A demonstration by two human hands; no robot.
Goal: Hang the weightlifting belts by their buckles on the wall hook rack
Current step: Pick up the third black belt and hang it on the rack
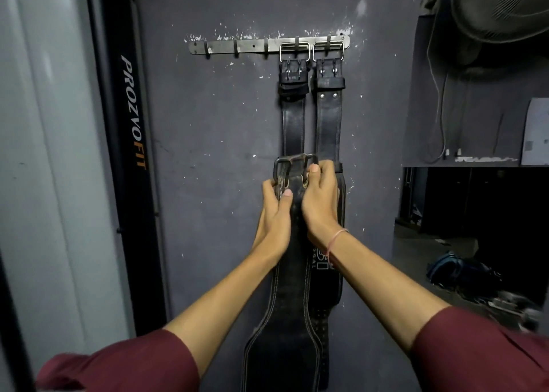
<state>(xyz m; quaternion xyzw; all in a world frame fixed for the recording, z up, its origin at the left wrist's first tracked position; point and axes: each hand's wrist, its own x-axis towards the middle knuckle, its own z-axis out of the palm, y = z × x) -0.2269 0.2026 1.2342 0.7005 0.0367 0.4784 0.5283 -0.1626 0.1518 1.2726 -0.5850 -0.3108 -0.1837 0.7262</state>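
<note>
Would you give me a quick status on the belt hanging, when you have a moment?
Left hand, right hand gripping third belt under its buckle. Rack: two other belts hung at right end. Left hooks free, path clear.

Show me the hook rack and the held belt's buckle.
hook rack (221, 46): head view, bare bar between hooks.
held belt's buckle (283, 159): head view, top bar of frame.

Black upright post (133, 124) lettered PROZVOFIT against the left edge of the wall (208, 124), dark fan (499, 14) by its upper right corner, cables (439, 109) hanging beneath to a ledge (475, 160), blue bag (451, 269) on the floor (416, 261) below right.
</note>
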